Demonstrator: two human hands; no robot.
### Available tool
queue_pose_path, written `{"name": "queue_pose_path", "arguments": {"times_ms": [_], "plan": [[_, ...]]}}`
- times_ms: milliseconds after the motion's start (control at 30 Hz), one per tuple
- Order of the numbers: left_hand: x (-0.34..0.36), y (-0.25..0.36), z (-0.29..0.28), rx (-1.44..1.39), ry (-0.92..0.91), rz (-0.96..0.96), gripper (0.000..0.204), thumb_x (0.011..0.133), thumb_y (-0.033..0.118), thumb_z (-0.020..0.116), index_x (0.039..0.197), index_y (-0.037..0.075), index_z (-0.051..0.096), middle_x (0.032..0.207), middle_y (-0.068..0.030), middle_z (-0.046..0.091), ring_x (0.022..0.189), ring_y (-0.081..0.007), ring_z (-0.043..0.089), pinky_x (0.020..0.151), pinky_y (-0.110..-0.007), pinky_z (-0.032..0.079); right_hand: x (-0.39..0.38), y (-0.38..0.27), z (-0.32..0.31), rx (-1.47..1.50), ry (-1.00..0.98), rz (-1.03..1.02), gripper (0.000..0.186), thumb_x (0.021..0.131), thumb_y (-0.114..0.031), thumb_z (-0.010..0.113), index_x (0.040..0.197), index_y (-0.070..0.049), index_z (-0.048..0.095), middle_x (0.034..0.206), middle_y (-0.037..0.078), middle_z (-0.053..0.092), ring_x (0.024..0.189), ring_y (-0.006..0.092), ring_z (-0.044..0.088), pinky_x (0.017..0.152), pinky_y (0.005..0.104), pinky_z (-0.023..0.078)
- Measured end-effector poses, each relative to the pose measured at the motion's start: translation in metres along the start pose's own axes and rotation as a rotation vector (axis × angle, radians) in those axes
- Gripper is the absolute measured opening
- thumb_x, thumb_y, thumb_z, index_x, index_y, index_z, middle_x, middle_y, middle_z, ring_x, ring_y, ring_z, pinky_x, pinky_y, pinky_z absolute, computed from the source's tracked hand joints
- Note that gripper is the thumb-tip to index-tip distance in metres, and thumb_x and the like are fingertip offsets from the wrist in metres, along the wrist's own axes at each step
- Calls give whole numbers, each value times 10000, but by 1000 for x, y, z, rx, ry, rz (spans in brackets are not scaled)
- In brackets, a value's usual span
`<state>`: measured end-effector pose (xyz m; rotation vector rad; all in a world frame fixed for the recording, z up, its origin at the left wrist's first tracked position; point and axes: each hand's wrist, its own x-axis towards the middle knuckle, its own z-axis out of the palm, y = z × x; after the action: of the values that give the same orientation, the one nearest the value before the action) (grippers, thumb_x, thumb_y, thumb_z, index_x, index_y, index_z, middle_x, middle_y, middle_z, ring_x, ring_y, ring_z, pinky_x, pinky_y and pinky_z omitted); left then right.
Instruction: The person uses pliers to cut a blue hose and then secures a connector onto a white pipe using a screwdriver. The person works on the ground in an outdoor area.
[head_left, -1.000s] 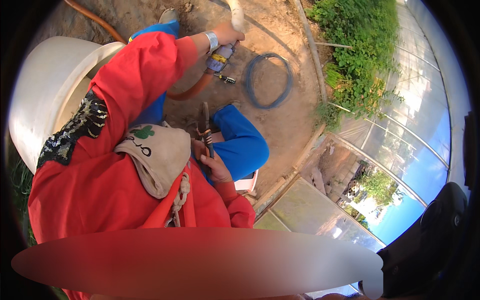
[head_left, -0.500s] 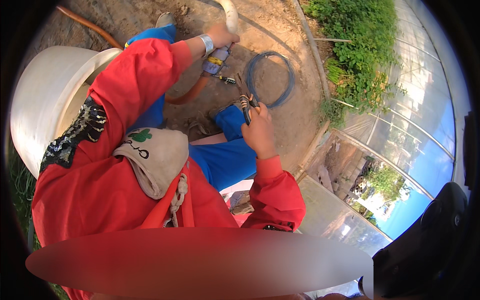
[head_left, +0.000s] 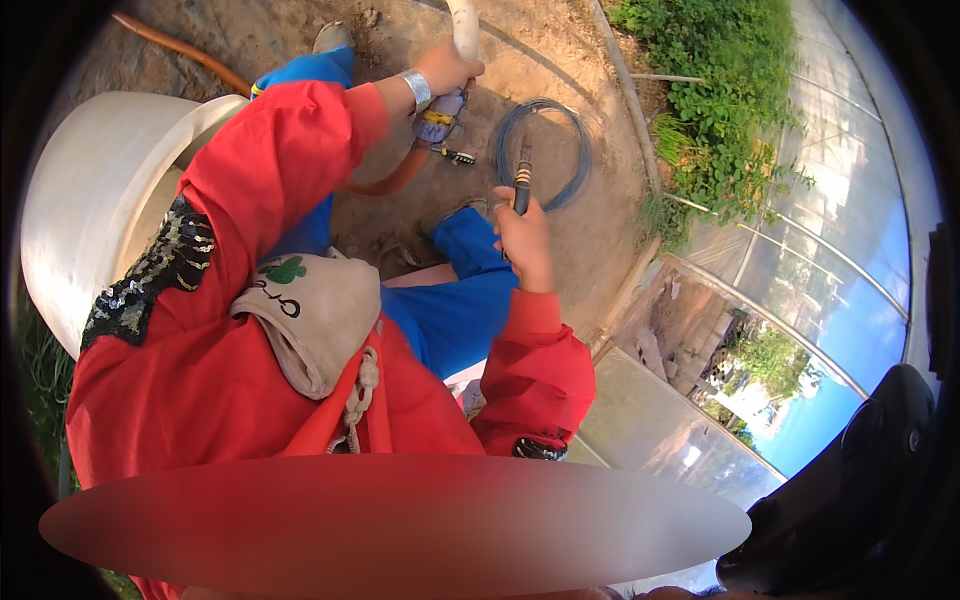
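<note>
1. Roughly above centre in the frame, an orange hose (head_left: 400, 172) rises into the purple-grey joint (head_left: 437, 122) with its yellow band; the joint's long axis slants from lower left to upper right.
2. At its upper end, my left hand (head_left: 447, 70) is the nearer grip, closed round the white hose (head_left: 464, 32).
3. Right of the joint lies a small dark-handled tool (head_left: 457, 157).
4. Farther right, my right hand (head_left: 524, 235) wraps the pliers (head_left: 522, 186), which point toward the frame's top; from this grip the joint lies up and left, apart from the tip.
5. Beyond the pliers, a wire coil (head_left: 587, 160) rests on the ground (head_left: 585, 260).
</note>
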<state>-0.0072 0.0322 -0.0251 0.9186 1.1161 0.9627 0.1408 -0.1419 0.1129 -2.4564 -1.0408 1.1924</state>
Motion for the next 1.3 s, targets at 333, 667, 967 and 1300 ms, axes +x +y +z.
{"name": "queue_pose_path", "arguments": {"times_ms": [333,667,967,1300], "plan": [[5,-3,-4,20,-87,-28,118,754,84,637,760,0,555,598,-79,606,527,-160,586,525,-316,491,7,43,-31,-242,-135,-274,442,816,-127,595,1251,-53,570,1041,104,581,944,233,570,814,349,473],[7,0,-10,-18,-194,-103,128,797,84,645,756,5,553,606,-66,592,518,-152,565,512,-310,490,24,49,-35,-402,-368,-552,526,803,-117,610,1317,-50,522,1370,162,449,1294,317,425,1087,343,308],[7,1,-11,-64,-228,-131,123,809,95,643,756,18,562,613,-58,585,526,-140,556,513,-299,481,30,33,-36,-320,-458,-609,523,809,-116,599,1324,-69,522,1375,149,430,1294,313,423,1079,344,320],[-1,14,-15,-101,-279,-125,127,802,120,654,767,33,568,622,-48,590,531,-126,552,513,-287,471,31,12,-36,-376,-546,-589,519,818,-123,606,1329,-72,525,1243,121,512,1173,268,502,1012,332,370]]}}
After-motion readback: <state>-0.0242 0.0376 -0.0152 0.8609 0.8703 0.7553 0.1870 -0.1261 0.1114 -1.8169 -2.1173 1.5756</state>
